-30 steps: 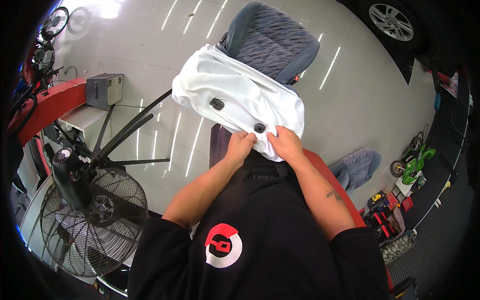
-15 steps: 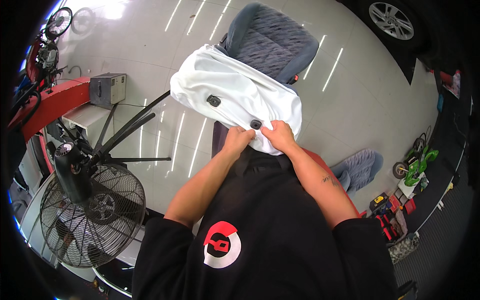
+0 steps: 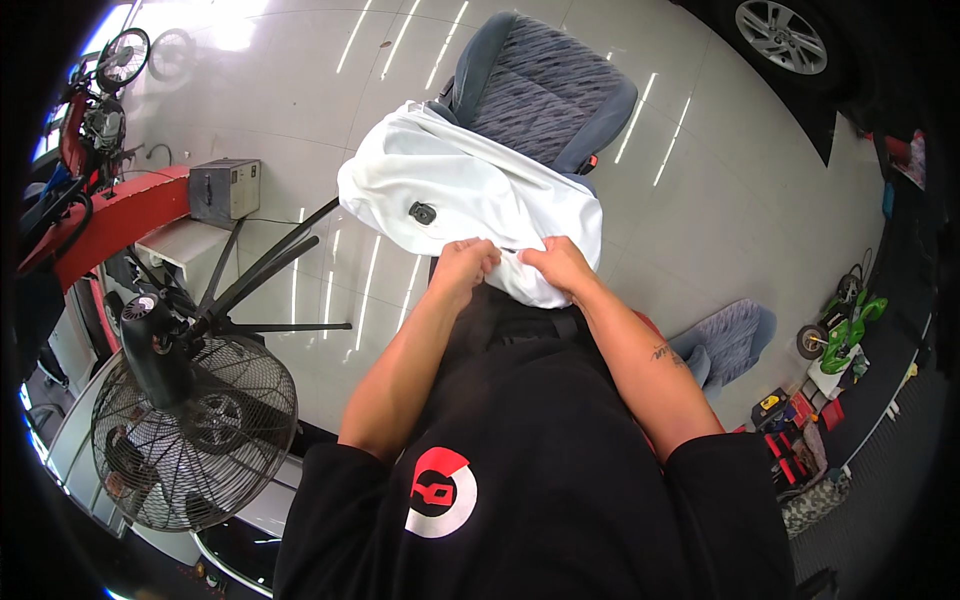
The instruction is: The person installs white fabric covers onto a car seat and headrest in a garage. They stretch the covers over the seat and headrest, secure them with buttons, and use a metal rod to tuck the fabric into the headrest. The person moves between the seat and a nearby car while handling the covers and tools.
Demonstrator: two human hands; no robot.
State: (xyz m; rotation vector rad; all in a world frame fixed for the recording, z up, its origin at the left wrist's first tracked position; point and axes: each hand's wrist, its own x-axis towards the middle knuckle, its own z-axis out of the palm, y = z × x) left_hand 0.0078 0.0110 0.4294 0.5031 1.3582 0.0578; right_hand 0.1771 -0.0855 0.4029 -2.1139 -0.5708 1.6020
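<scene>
dark piece [image 3: 510, 250]: mostly hidden beside left hand [image 3: 488, 260] | shirt [image 3: 590, 480]: cut off below

Car seat [image 3: 545, 95], white cover [image 3: 470, 175] over near end; pale tiled floor [image 3: 670, 235], second seat piece [image 3: 738, 338] on it.

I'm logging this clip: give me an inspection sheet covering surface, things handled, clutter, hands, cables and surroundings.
Surface: pale tiled floor reflecting light strips; what bears the white cloth is mostly hidden.
Things handled: the white cloth, creased, lies against a patterned grey-blue seat; one black fitting shows plainly on it.
Clutter: a second patterned seat part at right; red-and-black tool items farther right.
Hands: left hand at the cloth's near edge, fingers curled, grip unclear; right hand pinches the cloth.
Cables: a thin dark line, likely a cable, beside a grey metal box.
Surroundings: black fan at left, small green motorbike at right, car wheel at upper right.
</scene>
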